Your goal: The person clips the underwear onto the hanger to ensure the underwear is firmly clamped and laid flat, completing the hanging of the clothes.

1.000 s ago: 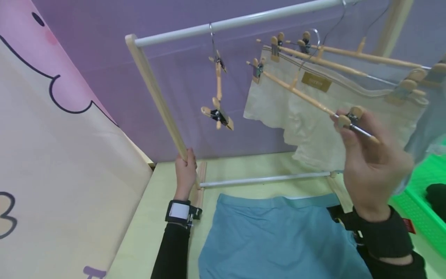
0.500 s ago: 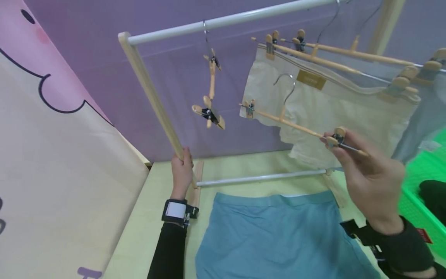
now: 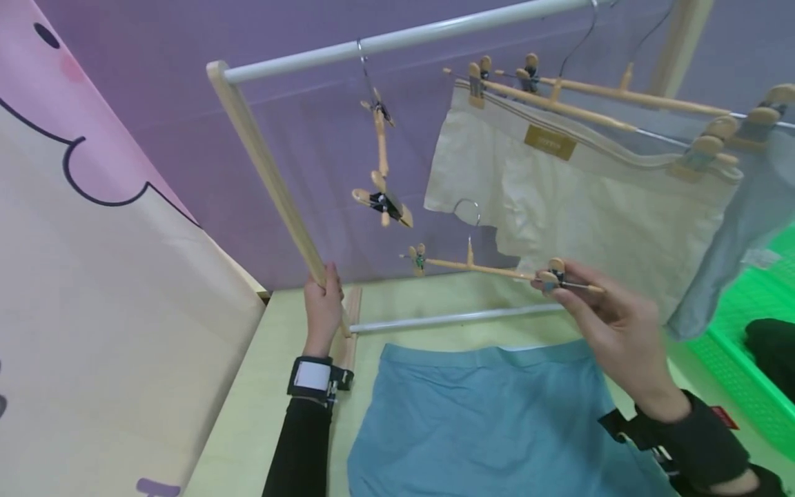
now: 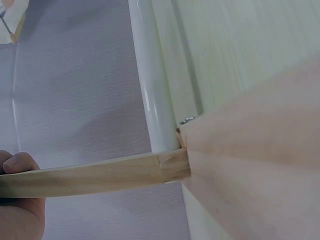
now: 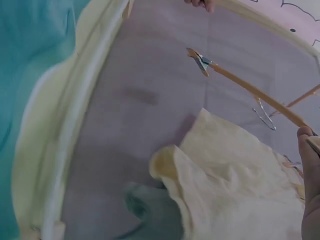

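My right hand pinches one end of a wooden clip hanger by its clip. The hanger is off the rail, its metal hook pointing up, and nothing is clipped to it. My left hand grips the wooden upright of the garment rack low down; in the left wrist view its fingers wrap the wooden post. Teal shorts or a skirt lie flat on the table below the hanger, waistband away from me. Cream shorts hang clipped behind my right hand.
The rack's white top rail also carries a bare clip hanger and a grey-blue garment behind the cream shorts. A lower white rail crosses just above the table. A green basket with something dark stands at right.
The held hanger has come off the top rail, moving down and left toward the teal garment with my right hand. My left hand keeps its hold on the upright.
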A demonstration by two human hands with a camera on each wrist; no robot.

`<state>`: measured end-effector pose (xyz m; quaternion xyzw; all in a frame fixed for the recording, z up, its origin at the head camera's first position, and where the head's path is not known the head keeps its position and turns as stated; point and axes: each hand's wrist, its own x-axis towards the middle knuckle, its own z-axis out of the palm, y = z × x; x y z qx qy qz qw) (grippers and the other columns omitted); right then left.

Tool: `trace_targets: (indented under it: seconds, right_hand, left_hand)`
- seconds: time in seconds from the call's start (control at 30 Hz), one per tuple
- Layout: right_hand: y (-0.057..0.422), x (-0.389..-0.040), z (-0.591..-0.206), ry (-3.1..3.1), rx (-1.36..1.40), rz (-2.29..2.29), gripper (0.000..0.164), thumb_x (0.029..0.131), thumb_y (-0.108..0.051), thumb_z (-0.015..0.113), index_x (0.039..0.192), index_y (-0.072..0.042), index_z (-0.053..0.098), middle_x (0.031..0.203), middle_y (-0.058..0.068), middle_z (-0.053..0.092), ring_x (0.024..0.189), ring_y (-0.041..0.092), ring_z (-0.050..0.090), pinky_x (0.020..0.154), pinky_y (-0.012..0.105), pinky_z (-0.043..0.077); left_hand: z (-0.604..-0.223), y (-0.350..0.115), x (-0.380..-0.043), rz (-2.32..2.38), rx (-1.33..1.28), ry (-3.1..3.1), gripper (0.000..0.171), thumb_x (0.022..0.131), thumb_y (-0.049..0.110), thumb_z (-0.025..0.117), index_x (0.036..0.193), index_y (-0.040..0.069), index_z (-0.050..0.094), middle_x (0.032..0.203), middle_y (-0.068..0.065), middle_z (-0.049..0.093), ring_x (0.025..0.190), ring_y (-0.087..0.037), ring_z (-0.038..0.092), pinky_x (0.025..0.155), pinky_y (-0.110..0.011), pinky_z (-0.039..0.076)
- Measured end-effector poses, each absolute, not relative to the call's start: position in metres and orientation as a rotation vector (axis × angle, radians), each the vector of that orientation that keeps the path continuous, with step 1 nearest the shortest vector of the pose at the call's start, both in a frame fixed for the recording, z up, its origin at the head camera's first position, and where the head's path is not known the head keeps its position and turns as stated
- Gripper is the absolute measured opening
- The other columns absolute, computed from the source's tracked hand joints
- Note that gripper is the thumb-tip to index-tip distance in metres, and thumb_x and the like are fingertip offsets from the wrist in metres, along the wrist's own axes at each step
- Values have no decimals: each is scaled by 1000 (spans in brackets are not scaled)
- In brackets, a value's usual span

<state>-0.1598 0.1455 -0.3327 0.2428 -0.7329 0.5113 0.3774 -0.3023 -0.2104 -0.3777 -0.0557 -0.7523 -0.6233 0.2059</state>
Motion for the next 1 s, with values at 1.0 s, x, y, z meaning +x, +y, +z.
trace_targets:
  seconds: [1.0]
  right_hand:
    - [164, -189, -388, -2337, 270, 2157, 59, 100, -19, 60, 141, 17, 37, 111, 0, 74, 101, 13, 71, 87, 27, 55]
  left_hand:
    - [-370, -208, -294, -1736, -173, -2078, 31, 107, 14, 41, 79, 4, 47, 62, -2, 43, 50, -5, 39, 45, -19, 32]
